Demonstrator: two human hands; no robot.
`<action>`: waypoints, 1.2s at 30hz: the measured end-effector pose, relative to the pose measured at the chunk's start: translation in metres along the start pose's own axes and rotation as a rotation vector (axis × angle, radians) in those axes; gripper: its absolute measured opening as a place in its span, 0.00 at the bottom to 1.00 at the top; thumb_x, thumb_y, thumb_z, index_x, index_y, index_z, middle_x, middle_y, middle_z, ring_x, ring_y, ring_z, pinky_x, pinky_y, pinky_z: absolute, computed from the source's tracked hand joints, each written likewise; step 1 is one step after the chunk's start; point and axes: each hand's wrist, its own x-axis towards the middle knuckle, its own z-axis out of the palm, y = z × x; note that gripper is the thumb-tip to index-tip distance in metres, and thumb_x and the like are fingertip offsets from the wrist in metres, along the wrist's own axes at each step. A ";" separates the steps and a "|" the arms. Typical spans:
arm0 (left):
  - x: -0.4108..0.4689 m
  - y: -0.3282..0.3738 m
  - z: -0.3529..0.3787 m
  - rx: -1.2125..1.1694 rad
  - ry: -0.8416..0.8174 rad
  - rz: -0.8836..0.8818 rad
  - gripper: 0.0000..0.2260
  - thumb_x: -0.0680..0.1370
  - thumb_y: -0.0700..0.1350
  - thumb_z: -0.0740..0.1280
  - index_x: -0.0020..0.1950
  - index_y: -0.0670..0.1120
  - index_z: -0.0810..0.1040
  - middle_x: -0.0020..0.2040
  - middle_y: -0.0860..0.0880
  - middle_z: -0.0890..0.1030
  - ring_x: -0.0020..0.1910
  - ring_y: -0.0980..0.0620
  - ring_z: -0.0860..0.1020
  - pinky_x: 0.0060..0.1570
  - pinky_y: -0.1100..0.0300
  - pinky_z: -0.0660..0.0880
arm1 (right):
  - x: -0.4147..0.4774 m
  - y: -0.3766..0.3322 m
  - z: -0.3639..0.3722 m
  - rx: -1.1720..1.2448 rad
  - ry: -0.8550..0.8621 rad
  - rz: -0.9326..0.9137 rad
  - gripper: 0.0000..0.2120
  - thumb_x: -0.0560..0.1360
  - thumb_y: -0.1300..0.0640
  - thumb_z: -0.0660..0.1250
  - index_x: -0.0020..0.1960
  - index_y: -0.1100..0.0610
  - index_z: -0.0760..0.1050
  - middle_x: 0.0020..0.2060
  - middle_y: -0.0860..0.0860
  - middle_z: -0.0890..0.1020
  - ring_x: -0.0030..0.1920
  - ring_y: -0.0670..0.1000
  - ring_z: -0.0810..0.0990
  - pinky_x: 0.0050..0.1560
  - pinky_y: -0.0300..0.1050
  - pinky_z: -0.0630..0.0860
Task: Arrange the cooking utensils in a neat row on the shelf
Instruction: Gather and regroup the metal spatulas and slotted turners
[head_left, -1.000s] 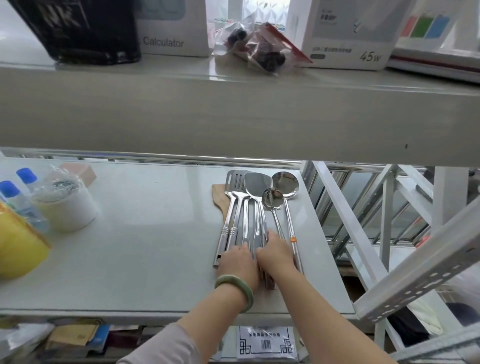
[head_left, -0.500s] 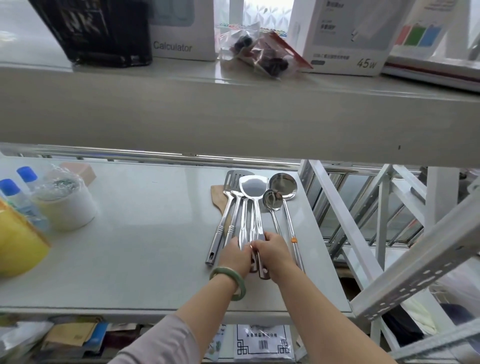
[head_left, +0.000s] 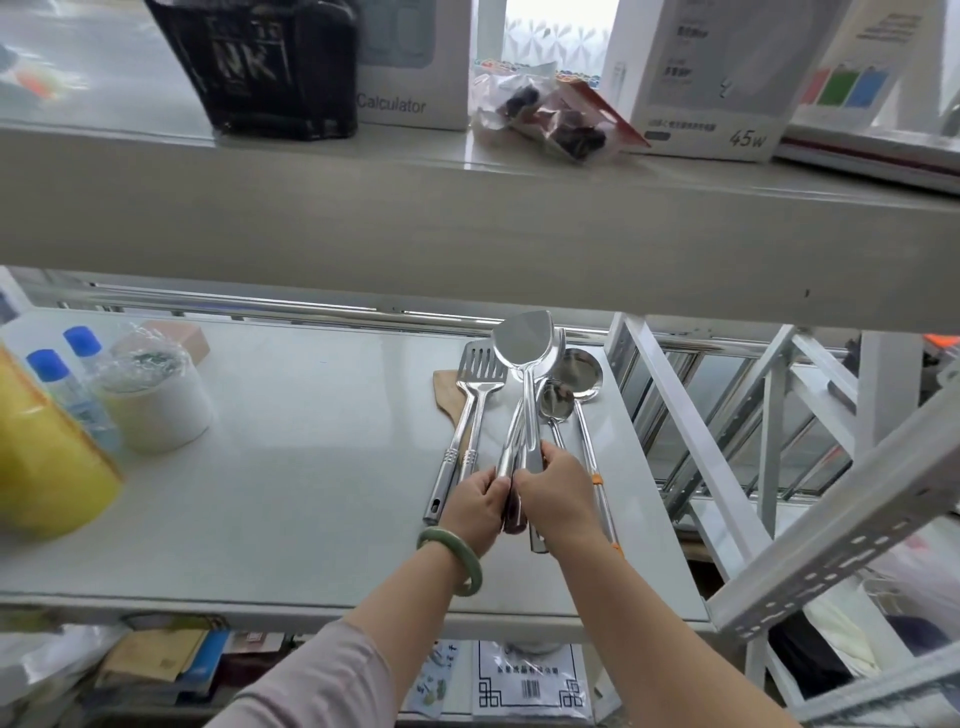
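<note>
Turner (head_left: 523, 347) is gripped at the handle by the right hand (head_left: 558, 493); left hand (head_left: 475, 506) is closed on a second handle just beside it. Blade is raised off the shelf (head_left: 311, 441), long axis pointing away. Slotted spatula (head_left: 480, 371) lies left, ladle (head_left: 582, 374) right; a parallel set-down between them is likely needed.

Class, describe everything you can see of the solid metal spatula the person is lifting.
The solid spatula is shiny, mirror-like metal, apparently steel. Its broad unslotted blade has a pointed upper corner and narrows into a long slim handle. It is tilted up, blade raised above the shelf and reaching over the slotted turner. The right hand closes round its handle; the left hand grips beside it. Another utensil's handle lies against it, so which hand holds which is unclear.
</note>
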 end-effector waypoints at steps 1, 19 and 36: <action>-0.001 0.002 0.000 -0.011 -0.011 0.017 0.11 0.81 0.41 0.56 0.42 0.44 0.76 0.31 0.46 0.74 0.29 0.50 0.72 0.29 0.61 0.74 | 0.001 0.000 0.000 0.012 0.015 -0.005 0.06 0.70 0.64 0.62 0.42 0.56 0.75 0.32 0.51 0.78 0.30 0.49 0.74 0.31 0.41 0.71; -0.041 -0.002 -0.123 0.348 0.440 0.175 0.11 0.78 0.44 0.62 0.59 0.46 0.77 0.41 0.50 0.81 0.35 0.58 0.78 0.30 0.71 0.74 | -0.024 -0.045 0.118 0.303 -0.265 -0.064 0.15 0.71 0.66 0.62 0.51 0.51 0.78 0.42 0.52 0.85 0.42 0.55 0.84 0.44 0.52 0.83; -0.050 -0.019 -0.254 0.413 0.536 -0.016 0.10 0.78 0.45 0.61 0.57 0.46 0.78 0.38 0.50 0.79 0.35 0.52 0.77 0.32 0.62 0.71 | -0.036 -0.084 0.260 0.188 -0.317 0.008 0.15 0.69 0.63 0.61 0.53 0.53 0.78 0.43 0.54 0.85 0.40 0.57 0.83 0.48 0.53 0.82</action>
